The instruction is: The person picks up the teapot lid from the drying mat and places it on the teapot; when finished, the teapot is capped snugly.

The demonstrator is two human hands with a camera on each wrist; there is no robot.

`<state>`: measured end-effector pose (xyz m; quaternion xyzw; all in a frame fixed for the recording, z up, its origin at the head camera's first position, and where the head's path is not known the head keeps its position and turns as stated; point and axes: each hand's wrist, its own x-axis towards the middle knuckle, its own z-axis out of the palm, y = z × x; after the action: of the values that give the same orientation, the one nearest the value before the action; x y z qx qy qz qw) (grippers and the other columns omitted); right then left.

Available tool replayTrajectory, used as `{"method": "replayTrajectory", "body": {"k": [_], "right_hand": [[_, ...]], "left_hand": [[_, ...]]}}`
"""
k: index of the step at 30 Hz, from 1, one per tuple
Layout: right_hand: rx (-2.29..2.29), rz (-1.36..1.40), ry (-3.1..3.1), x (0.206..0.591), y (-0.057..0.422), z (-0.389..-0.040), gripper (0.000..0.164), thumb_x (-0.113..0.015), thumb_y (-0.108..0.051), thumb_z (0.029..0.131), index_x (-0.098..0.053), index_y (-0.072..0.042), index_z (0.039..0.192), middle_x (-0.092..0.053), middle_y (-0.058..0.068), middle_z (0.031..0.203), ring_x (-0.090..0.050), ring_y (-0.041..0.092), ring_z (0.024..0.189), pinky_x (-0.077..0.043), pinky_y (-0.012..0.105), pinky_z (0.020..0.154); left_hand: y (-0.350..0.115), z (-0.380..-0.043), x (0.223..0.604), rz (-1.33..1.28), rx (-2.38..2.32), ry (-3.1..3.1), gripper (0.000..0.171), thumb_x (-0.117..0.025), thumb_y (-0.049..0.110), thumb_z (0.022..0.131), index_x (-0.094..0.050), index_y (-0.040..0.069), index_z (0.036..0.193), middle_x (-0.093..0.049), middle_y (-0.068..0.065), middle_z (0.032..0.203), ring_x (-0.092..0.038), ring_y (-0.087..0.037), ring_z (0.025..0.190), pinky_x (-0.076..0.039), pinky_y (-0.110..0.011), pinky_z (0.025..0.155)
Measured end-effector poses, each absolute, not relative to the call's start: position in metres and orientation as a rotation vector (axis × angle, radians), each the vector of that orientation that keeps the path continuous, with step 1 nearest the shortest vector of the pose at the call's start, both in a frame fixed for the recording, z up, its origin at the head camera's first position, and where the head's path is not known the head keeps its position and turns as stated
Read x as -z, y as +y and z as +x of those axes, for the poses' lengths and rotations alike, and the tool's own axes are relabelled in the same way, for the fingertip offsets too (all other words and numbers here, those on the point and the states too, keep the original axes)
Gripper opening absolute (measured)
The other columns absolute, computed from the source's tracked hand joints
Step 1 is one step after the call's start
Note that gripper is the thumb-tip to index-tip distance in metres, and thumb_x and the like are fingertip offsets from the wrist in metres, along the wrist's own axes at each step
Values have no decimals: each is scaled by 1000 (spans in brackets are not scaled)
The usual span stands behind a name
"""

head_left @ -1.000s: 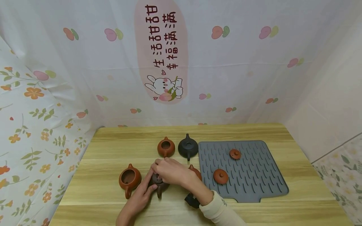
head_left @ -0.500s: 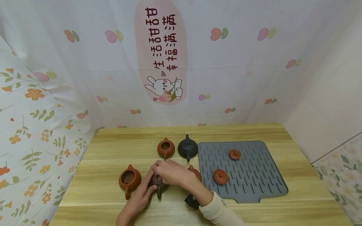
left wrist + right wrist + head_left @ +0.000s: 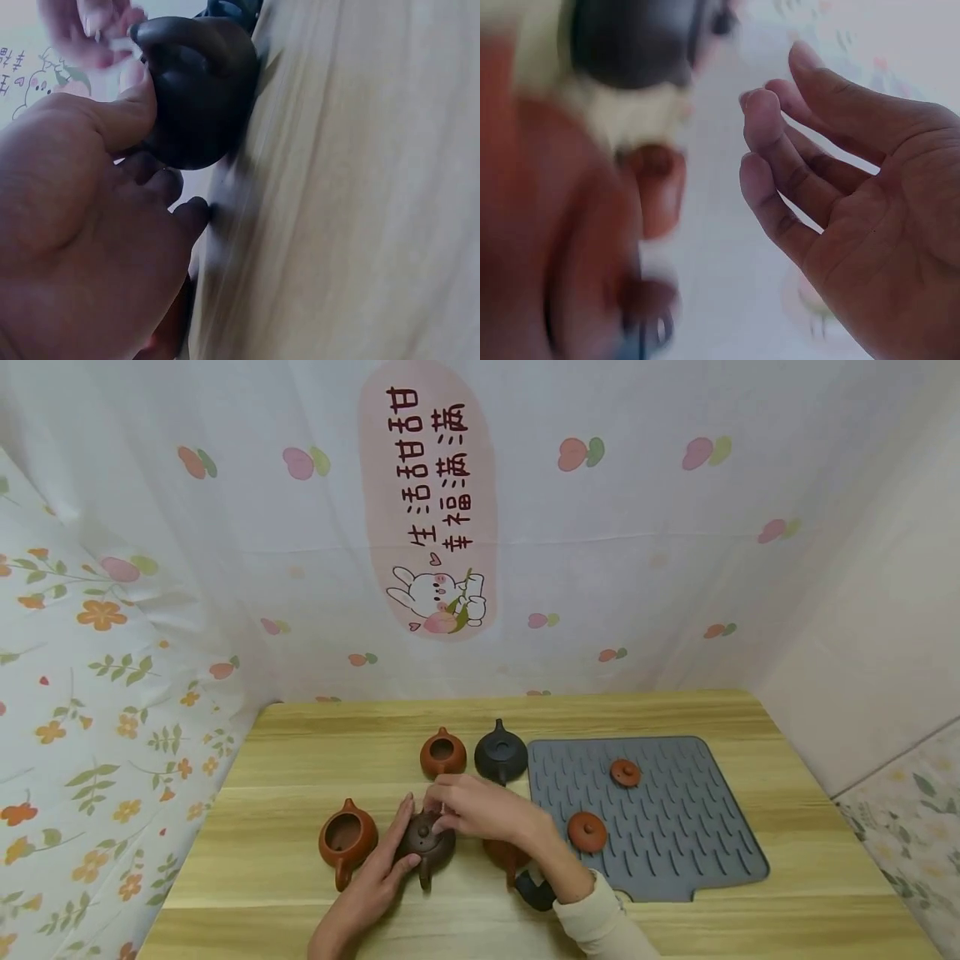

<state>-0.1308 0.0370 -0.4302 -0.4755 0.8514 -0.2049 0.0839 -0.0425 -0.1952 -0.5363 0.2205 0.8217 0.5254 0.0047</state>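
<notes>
You're gripping the dark brown teapot [image 3: 437, 857] with your left hand [image 3: 375, 875], thumb on the handle side and fingers running along its left flank, so that one's clamped. Your right hand [image 3: 480, 810] isn't holding anything that I can see: its thumb and fingers are standing apart, hovering by the rim. The pot's sitting upright on the table [image 3: 262, 827], with its lid [image 3: 412, 838] resting on top, looking pretty level to me. Two orange lids are lying on the gray mat [image 3: 675, 827], and the orange teapot [image 3: 366, 839] to the left is sitting uncovered.

I'm guessing you're at the lid-handling step, but whether you're settling it or lifting it, I can't tell. Either way, the next move's calling for a steady left hand and a light pinch on the knob.
</notes>
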Motion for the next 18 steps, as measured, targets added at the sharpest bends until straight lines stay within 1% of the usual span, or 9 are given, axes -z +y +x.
{"method": "replayTrajectory", "body": {"k": [2, 5, 8, 13, 14, 15, 16, 18], "right_hand": [[737, -1381, 2540, 427, 59, -133, 17, -77, -14, 104, -76, -6, 119, -73, 6, 114, -72, 16, 98, -58, 21, 82], [833, -1295, 2571, 423, 90, -133, 15, -75, -12, 106, -75, -6, 119, -71, 6, 115, -71, 17, 98, -59, 24, 81], [866, -1206, 2610, 423, 118, -131, 11, -74, -9, 106, -75, -7, 116, -71, 7, 114, -69, 15, 94, -59, 26, 78], [887, -1111, 2671, 427, 156, -131, 10, -75, -8, 105, -75, -6, 114, -73, 8, 110, -71, 14, 92, -61, 29, 78], [891, -1098, 2688, 427, 161, -132, 10, -75, -8, 104, -75, -6, 114, -74, 7, 109, -72, 15, 92, -62, 30, 79], [903, -1082, 2705, 427, 167, -133, 10, -76, -8, 104, -75, -6, 114, -74, 6, 108, -72, 15, 92, -62, 30, 80], [908, -1071, 2729, 426, 172, -133, 10, -76, -8, 104, -75, -6, 114, -74, 6, 107, -72, 15, 92, -62, 31, 79], [910, -1035, 2775, 426, 182, -135, 11, -77, -7, 103, -76, -7, 113, -75, 5, 106, -73, 15, 90, -62, 32, 79]], "left_hand": [[-193, -43, 533, 676, -1653, 2577, 75, -61, 14, 112, -22, -3, 173, -18, -33, 178, -11, 18, 156, -13, 0, 118], [-192, -42, 530, 688, -1630, 2609, 74, -62, 12, 111, -24, -5, 172, -19, -34, 177, -10, 16, 157, -13, 0, 118], [-192, -42, 527, 674, -1620, 2608, 75, -62, 11, 111, -23, -5, 173, -18, -32, 178, -10, 17, 157, -13, 0, 118], [-191, -44, 521, 596, -1615, 2569, 76, -62, 15, 112, -22, -4, 173, -16, -28, 180, -10, 18, 156, -13, 0, 118], [-191, -45, 520, 579, -1609, 2566, 75, -61, 15, 112, -22, -4, 173, -16, -28, 180, -10, 17, 156, -13, 0, 118], [-191, -45, 518, 563, -1604, 2559, 75, -61, 16, 113, -21, -3, 173, -16, -27, 181, -9, 13, 157, -13, -1, 118], [-191, -46, 517, 541, -1598, 2550, 75, -60, 17, 113, -20, -2, 174, -15, -25, 182, -10, 7, 160, -13, -1, 118], [-190, -49, 515, 539, -1584, 2556, 74, -59, 17, 114, -20, -2, 174, -15, -25, 182, -9, 4, 160, -11, -1, 118]]}}
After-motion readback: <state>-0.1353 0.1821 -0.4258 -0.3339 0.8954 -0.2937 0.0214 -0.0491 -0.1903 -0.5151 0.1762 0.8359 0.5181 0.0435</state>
